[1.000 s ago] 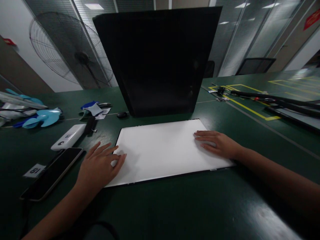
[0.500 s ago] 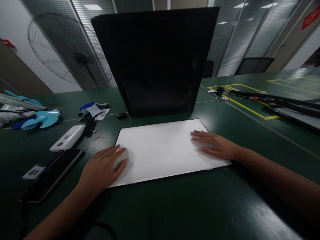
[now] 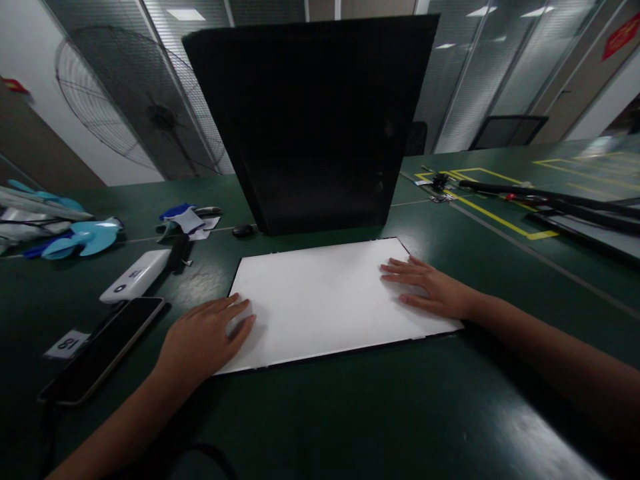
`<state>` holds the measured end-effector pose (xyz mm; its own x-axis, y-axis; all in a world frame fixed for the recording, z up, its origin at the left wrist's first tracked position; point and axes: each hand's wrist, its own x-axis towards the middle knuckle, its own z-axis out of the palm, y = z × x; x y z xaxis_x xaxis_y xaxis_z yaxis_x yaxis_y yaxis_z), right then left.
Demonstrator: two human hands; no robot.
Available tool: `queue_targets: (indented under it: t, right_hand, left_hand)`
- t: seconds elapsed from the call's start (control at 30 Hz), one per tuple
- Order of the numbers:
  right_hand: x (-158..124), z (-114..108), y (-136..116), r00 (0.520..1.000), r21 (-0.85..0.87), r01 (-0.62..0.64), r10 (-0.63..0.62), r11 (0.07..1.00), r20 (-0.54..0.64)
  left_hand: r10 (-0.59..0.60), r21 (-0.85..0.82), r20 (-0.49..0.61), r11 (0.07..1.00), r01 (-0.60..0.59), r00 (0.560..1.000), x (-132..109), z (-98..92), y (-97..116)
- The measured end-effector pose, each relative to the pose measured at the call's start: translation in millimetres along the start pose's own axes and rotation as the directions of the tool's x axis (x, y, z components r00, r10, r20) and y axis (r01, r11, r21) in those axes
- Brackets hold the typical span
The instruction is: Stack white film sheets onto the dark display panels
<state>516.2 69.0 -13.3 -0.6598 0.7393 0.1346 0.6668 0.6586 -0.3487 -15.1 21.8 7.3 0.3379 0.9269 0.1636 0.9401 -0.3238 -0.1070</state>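
A flat white panel [image 3: 325, 297] with a thin dark edge lies on the dark green table [image 3: 350, 413] in front of me. My left hand [image 3: 203, 337] rests palm down on its near left corner, fingers stretched out and close together. On the panel's right edge lies my right hand [image 3: 430, 287], flat with the fingers spread. Neither hand holds anything. A large black panel [image 3: 313, 120] stands upright just behind the white one.
Left of the panel lie a black phone [image 3: 103, 350], a white power bank [image 3: 135, 275], a small label marked 18 [image 3: 65, 345] and blue plastic parts [image 3: 83, 239]. A small black object [image 3: 243, 231] sits near the upright panel. Black tools and yellow floor-style markings [image 3: 500, 217] lie at right. A fan [image 3: 135, 100] stands behind.
My left hand has slid a little to the right onto the panel corner and its fingers have drawn together. My right hand has shifted slightly left along the panel's edge.
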Motion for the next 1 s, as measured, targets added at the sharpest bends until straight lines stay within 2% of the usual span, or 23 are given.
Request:
queue_targets:
  t: [0.3, 0.4, 0.6, 0.73, 1.0]
  right_hand:
    - [0, -1, -6, 1.0, -0.054, -0.001, 0.001, 0.999, 0.011]
    - [0, -2, -20, 0.999, -0.071, 0.034, -0.033, 0.997, 0.013]
    - [4, 0, -63, 0.968, -0.003, 0.202, -0.199, 0.979, 0.155]
    - [6, 6, -72, 0.969, 0.013, 0.208, -0.208, 0.978, 0.132]
    - [5, 6, -73, 0.963, -0.081, 0.262, -0.255, 0.962, 0.09]
  left_hand:
    - [-0.025, 0.009, 0.028, 1.0, 0.025, 0.999, 0, 0.3, 2]
    - [-0.035, -0.007, 0.029, 0.999, 0.035, 0.999, 0, 1.8, 2]
    - [-0.03, -0.011, 0.012, 0.999, 0.03, 0.999, 0, 3.6, 2]
    - [-0.044, -0.019, 0.015, 0.999, 0.044, 0.999, 0, 2.1, 4]
    - [-0.019, -0.029, -0.026, 0.999, 0.018, 0.999, 0, 4.8, 2]
